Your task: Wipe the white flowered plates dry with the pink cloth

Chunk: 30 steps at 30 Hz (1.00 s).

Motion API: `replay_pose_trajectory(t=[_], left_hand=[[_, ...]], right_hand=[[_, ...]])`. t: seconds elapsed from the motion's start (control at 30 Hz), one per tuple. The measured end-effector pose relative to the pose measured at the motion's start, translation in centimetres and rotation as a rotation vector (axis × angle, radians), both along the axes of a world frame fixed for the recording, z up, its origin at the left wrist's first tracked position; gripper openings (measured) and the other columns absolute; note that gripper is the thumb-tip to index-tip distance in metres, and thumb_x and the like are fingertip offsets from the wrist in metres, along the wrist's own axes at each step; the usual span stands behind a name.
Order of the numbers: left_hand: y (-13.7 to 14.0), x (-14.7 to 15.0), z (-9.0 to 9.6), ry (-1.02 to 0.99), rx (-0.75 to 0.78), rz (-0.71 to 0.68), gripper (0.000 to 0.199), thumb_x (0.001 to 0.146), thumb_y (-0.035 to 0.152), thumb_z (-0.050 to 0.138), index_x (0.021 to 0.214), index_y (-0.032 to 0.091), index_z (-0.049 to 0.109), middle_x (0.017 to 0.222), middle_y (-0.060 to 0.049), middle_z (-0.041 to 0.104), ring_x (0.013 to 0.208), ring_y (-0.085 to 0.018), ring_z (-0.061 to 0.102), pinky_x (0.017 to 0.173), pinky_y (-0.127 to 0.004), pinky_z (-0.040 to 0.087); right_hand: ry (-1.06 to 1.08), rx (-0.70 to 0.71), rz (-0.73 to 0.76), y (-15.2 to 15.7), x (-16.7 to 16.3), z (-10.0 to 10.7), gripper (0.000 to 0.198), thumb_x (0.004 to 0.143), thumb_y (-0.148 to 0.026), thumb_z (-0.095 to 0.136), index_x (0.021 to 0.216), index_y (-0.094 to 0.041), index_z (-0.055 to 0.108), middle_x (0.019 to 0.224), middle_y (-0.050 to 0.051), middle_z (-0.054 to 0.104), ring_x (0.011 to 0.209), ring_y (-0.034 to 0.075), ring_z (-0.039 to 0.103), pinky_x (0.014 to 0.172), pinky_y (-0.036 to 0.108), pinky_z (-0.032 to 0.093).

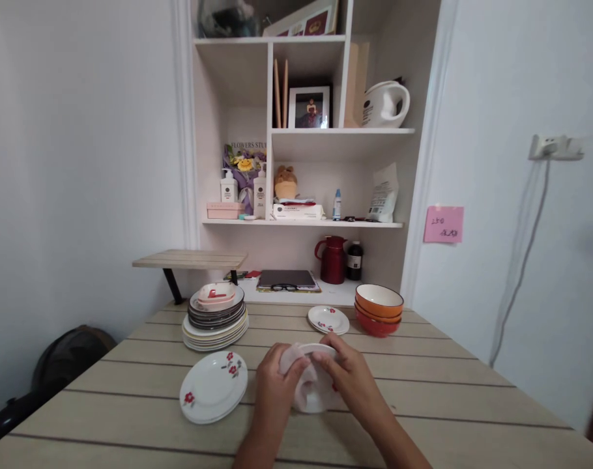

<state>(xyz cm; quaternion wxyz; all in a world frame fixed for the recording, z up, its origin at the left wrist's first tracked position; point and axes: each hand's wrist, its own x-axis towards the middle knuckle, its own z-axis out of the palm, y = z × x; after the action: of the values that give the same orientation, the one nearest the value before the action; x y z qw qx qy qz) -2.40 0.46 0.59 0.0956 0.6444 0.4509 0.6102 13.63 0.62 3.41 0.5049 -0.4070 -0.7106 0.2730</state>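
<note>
A small white plate [320, 399] is held tilted just above the table, a bit of red pattern showing at its right side. My left hand [281, 378] is closed on a thin pale cloth or wipe [305, 385], pressing it over the plate's left rim and face. At the opposite rim, my right hand [348, 371] grips the plate with the thumb across its face. Left of my hands lie white plates with red flowers [213, 385], stacked. Beyond my hands sits a pile of smaller flowered plates [328, 319].
A tall stack of plates [216, 329], topped by small dishes [217, 294], stands at the back left. Orange and red bowls [378, 309] are nested at the back right. Behind are a dark red jug [332, 259], a laptop [285, 279] and a raised wooden shelf [191, 259].
</note>
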Motion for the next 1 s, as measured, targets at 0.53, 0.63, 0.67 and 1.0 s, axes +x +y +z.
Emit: replay_pose_trajectory(t=[0.53, 0.63, 0.67, 1.0], left_hand=[[-0.3, -0.36, -0.53, 0.394, 0.393, 0.45, 0.023, 0.089, 0.03, 0.056, 0.109, 0.024, 0.066, 0.106, -0.01, 0.055, 0.096, -0.024, 0.058, 0.08, -0.04, 0.051], [-0.41, -0.4, -0.24, 0.39, 0.362, 0.508, 0.027, 0.091, 0.033, 0.053, 0.114, 0.025, 0.065, 0.112, -0.012, 0.053, 0.1, -0.027, 0.057, 0.084, -0.045, 0.047], [-0.45, -0.34, -0.18, 0.382, 0.357, 0.514, 0.03, 0.091, 0.033, 0.053, 0.118, 0.025, 0.063, 0.115, -0.013, 0.052, 0.102, -0.027, 0.056, 0.085, -0.046, 0.047], [-0.38, 0.13, -0.17, 0.515, 0.464, 0.412, 0.015, 0.092, 0.022, 0.053, 0.105, 0.021, 0.061, 0.096, -0.008, 0.067, 0.088, -0.022, 0.063, 0.085, -0.042, 0.045]], right_hand=[[0.188, -0.21, 0.051, 0.31, -0.47, -1.02, 0.026, 0.082, -0.045, 0.058, 0.074, -0.021, 0.05, 0.058, -0.005, 0.05, 0.051, 0.012, 0.044, 0.045, 0.021, 0.032], [0.177, -0.181, 0.011, 0.28, -0.46, -1.04, 0.024, 0.081, -0.043, 0.058, 0.072, -0.021, 0.052, 0.057, -0.005, 0.05, 0.05, 0.012, 0.045, 0.044, 0.021, 0.032], [0.178, -0.177, 0.003, 0.26, -0.47, -1.01, 0.024, 0.08, -0.043, 0.059, 0.072, -0.021, 0.052, 0.056, -0.005, 0.051, 0.049, 0.013, 0.045, 0.043, 0.021, 0.031], [0.158, -0.171, -0.02, 0.4, -0.55, -0.84, 0.023, 0.079, -0.042, 0.06, 0.07, -0.022, 0.053, 0.056, -0.005, 0.05, 0.049, 0.013, 0.045, 0.044, 0.022, 0.031]])
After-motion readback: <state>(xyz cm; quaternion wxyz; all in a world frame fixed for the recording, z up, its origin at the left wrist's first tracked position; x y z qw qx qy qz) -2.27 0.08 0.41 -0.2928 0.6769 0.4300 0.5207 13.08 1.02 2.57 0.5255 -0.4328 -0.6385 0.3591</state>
